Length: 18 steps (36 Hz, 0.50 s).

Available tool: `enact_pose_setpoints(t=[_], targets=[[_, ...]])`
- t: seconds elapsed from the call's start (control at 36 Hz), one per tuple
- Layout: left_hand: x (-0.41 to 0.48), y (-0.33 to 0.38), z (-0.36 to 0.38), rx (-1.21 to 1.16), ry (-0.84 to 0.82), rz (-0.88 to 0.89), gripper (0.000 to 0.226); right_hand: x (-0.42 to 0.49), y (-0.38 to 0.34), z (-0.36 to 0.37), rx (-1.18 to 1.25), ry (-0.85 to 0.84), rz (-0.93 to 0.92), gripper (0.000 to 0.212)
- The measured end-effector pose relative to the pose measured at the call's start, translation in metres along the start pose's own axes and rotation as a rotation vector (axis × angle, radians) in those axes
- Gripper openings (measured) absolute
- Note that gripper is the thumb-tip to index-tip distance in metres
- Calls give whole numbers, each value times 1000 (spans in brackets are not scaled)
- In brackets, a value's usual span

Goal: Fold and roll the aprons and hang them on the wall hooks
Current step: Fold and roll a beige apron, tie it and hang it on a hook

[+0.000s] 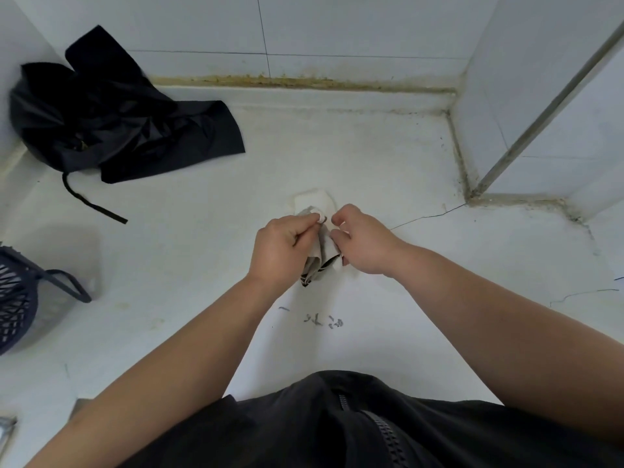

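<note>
Down at centre, working a small rolled bundle of grey fabric (320, 256) with both hands, almost knuckle to knuckle. Pinching the top of it with the left hand (282, 246), thumb and forefinger closed on a little white loop (320, 217). Gripping the bundle's right side with the right hand (363, 243), fingers curled in tight. Holding the lot against the white painted surface (371, 157), just below a small white square hook plate (312, 199); touching the plate or not, cannot tell. Over at upper left, well apart: a crumpled heap of black apron cloth (111, 109) slumped in the corner, trailing one black strap (89, 202) down and to the right. At the left edge, cut off by the frame: a dark blue slatted plastic basket (17, 298) with a loop handle. Below the hands, a few small dark scribbled marks (324, 320). Along the bottom, a dark zipped garment (371, 427) on the person's chest.
</note>
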<state>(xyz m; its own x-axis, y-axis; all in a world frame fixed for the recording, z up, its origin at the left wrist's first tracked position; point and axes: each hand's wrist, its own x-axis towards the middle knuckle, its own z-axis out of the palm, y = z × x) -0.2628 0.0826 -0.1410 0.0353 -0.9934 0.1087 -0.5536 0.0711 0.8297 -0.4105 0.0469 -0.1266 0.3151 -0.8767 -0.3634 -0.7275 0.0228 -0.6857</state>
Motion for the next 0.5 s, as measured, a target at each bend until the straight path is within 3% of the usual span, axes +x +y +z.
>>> enact_pose_setpoints(t=[0.19,0.28,0.39,0.5], targets=[[1,4,0,-66,-86,-142,24,0,-4,-5,61,117,-70,21],[-1,5,0,-39,-95,-152,28,-3,-9,-12,115,30,-85,14],[1,6,0,-29,-111,-157,29,-6,-12,-18,165,-124,-97,24],[4,5,1,-127,-210,-153,33,-5,-12,-22,177,-131,-124,13]])
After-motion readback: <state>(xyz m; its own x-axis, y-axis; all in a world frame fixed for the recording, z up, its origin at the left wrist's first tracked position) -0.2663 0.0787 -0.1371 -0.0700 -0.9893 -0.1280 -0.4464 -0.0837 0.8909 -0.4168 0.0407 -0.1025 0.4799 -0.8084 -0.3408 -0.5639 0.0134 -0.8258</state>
